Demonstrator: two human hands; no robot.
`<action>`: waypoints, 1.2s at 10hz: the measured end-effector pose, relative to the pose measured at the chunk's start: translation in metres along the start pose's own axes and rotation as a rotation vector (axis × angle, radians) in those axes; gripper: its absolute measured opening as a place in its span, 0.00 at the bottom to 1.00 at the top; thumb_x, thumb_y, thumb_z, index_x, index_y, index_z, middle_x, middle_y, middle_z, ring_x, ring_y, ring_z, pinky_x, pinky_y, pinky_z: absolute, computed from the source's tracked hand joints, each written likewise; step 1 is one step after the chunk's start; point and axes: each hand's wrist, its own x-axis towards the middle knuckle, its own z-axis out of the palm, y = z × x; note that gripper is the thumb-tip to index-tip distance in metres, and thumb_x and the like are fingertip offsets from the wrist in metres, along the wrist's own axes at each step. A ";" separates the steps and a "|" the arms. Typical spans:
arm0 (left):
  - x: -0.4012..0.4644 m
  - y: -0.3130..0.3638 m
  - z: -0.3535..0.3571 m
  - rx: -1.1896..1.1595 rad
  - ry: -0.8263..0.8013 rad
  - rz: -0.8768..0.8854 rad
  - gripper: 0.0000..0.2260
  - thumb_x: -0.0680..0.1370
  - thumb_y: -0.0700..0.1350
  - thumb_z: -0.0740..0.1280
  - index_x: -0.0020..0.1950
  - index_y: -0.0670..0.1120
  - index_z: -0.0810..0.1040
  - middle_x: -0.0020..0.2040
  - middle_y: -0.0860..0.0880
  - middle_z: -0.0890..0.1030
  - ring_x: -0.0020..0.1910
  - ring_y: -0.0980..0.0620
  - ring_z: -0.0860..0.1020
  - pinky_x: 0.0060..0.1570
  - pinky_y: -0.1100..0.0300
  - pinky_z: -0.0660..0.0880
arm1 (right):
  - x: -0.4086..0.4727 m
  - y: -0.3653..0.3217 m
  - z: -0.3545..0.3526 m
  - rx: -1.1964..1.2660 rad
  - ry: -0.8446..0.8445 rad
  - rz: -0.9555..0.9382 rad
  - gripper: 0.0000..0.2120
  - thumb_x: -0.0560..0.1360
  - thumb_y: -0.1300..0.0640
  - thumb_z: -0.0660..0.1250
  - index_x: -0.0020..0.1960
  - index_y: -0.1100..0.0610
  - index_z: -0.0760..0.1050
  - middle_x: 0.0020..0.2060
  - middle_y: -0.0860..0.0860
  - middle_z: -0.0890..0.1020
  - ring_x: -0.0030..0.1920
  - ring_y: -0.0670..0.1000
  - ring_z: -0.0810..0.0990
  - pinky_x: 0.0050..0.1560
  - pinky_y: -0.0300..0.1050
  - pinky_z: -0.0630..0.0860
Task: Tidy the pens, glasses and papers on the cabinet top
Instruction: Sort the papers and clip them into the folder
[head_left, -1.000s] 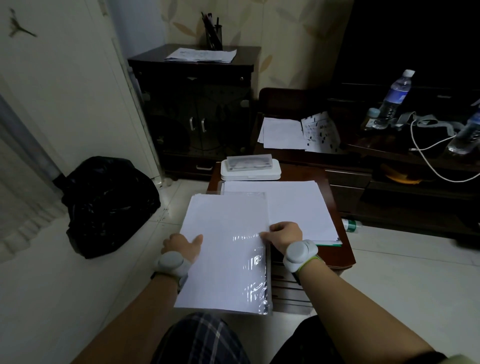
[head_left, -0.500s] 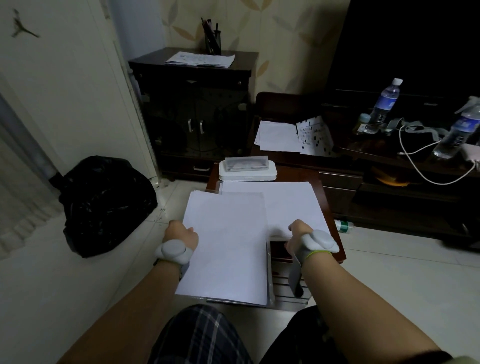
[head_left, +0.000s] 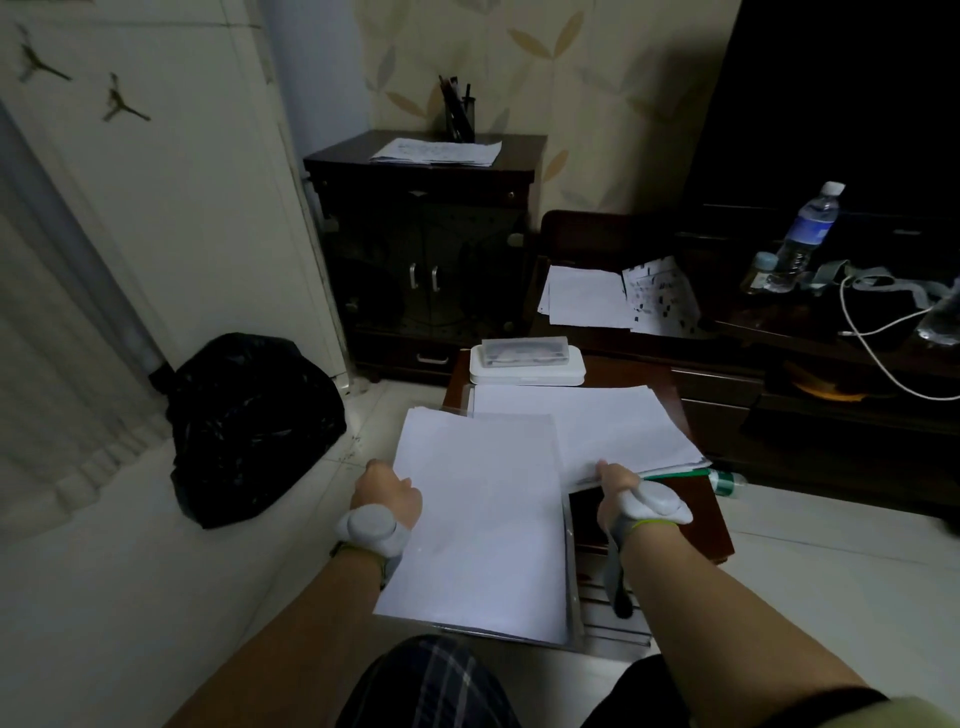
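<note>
Resting partly on the small dark table (head_left: 696, 525) and overhanging its near-left edge, the front sheaf of white papers (head_left: 483, 519) lies inside a clear plastic sleeve (head_left: 572, 582) whose glossy edge shows along its right side. The left hand (head_left: 387, 493) grips the sheaf's left edge, fingers closed around it, thumb side up. The right hand (head_left: 615, 486) is at the near-left corner of a second paper stack (head_left: 587, 431) that lies flat on the table behind and to the right; fingers are curled onto that corner, but whether they pinch it or only press on it cannot be told. Both wrists carry a grey band-mounted device. A green edge (head_left: 675, 473) protrudes beneath the second stack.

At the table's far end, a white case (head_left: 527, 366) carries a smaller clear box (head_left: 524, 349) on top.

Beyond, a dark cabinet (head_left: 421, 249) stands against the wall. On its top lie more sheets (head_left: 439, 152), with a pen holder (head_left: 460, 117) full of pens just behind them. To the right, loose sheets (head_left: 587, 296) and a printed page (head_left: 660, 293) lie on a low dark unit, near a water bottle (head_left: 808, 228) and a white cable (head_left: 878, 343). A black bag (head_left: 249, 421) sits on the floor at left.
</note>
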 end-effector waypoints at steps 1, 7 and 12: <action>0.002 -0.001 0.001 0.023 0.006 -0.006 0.12 0.78 0.36 0.61 0.59 0.30 0.71 0.58 0.36 0.77 0.54 0.39 0.77 0.46 0.56 0.72 | 0.005 -0.001 0.001 -0.016 -0.058 0.021 0.22 0.78 0.64 0.58 0.70 0.68 0.60 0.48 0.55 0.72 0.43 0.55 0.72 0.46 0.46 0.74; -0.028 0.029 -0.015 0.044 0.046 0.099 0.10 0.78 0.35 0.60 0.53 0.29 0.76 0.57 0.34 0.78 0.55 0.37 0.76 0.47 0.55 0.72 | -0.049 -0.065 -0.038 -0.296 0.355 -0.559 0.17 0.76 0.67 0.55 0.62 0.61 0.75 0.56 0.62 0.79 0.57 0.63 0.76 0.52 0.46 0.71; -0.037 0.035 -0.017 0.042 0.037 0.056 0.12 0.77 0.37 0.59 0.55 0.32 0.77 0.56 0.35 0.79 0.55 0.37 0.77 0.53 0.50 0.73 | -0.046 -0.099 -0.078 -0.110 0.285 -0.390 0.18 0.77 0.60 0.60 0.64 0.67 0.70 0.56 0.63 0.77 0.59 0.61 0.76 0.48 0.45 0.68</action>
